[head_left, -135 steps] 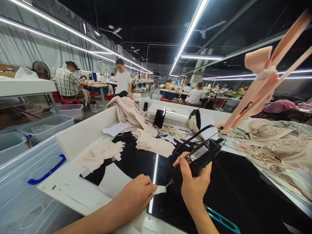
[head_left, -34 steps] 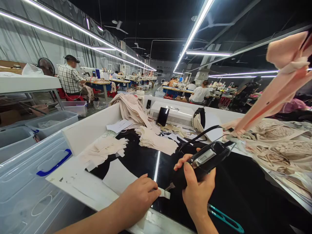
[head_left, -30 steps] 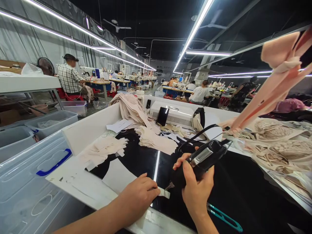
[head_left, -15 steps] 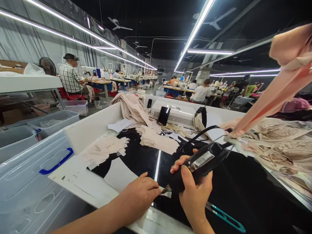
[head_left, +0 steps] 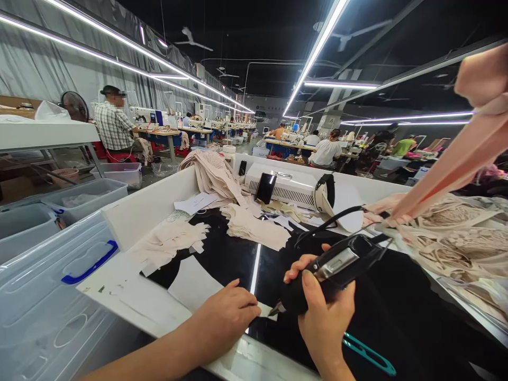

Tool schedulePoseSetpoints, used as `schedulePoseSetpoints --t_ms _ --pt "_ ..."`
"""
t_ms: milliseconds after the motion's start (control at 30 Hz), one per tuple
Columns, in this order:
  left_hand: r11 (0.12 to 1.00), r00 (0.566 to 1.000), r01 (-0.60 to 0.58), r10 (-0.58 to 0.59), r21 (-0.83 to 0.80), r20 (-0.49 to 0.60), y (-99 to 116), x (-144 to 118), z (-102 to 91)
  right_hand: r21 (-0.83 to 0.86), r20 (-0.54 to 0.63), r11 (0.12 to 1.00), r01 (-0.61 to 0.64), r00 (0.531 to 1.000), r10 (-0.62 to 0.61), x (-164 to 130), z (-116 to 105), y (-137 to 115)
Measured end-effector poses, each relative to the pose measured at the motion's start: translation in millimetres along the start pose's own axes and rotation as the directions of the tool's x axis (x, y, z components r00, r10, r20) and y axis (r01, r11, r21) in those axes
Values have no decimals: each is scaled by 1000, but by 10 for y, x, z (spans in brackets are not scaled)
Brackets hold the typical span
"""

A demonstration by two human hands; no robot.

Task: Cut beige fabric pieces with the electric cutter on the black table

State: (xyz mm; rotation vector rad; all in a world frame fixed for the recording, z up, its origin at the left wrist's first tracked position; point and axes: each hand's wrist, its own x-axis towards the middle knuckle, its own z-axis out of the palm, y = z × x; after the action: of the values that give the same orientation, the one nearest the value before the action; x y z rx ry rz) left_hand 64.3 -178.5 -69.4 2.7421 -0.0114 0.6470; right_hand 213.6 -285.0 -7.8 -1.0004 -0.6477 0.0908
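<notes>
My right hand (head_left: 323, 312) grips a black corded hand tool (head_left: 333, 270), its metal tip pointing down-left just above the black table top (head_left: 397, 312). My left hand (head_left: 226, 315) presses flat on a small pale strip of fabric (head_left: 265, 309), fingers covering most of it, right beside the tool's tip. The tool's black cable (head_left: 325, 225) loops back toward the rear of the table.
Teal thread snips (head_left: 369, 355) lie near my right wrist. Beige fabric pieces (head_left: 254, 227) and lace garments (head_left: 456, 238) are piled on the table, with a white machine (head_left: 283, 189) behind. Clear plastic bins (head_left: 47, 286) stand to the left. Pink straps (head_left: 456, 153) hang at right. People work at distant tables.
The fabric strip has slid further under my left fingers, so less of it shows. My right hand with the tool shifted slightly right; the tip stays at the strip's end.
</notes>
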Motion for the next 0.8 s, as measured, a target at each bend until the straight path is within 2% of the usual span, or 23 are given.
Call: schedulePoseSetpoints --t_ms 200,300,400,500,800 --pt "991 996 -35 45 131 -71 48 -44 -60 -44 -7 999 8 1000 -8 -30 1 7" --pt "989 995 67 -56 132 -86 78 -92 -67 -46 -14 999 17 1000 -17 -49 -3 -20" --pt "980 983 186 -184 72 -27 107 -99 -96 -49 -37 998 41 998 -43 -60 3 -41" --pt "966 965 251 -255 62 61 118 -72 -156 -72 -51 996 58 997 -61 -71 17 -61" --pt "971 957 228 -237 73 165 14 38 -244 -107 -64 989 104 992 -111 -142 47 -103"
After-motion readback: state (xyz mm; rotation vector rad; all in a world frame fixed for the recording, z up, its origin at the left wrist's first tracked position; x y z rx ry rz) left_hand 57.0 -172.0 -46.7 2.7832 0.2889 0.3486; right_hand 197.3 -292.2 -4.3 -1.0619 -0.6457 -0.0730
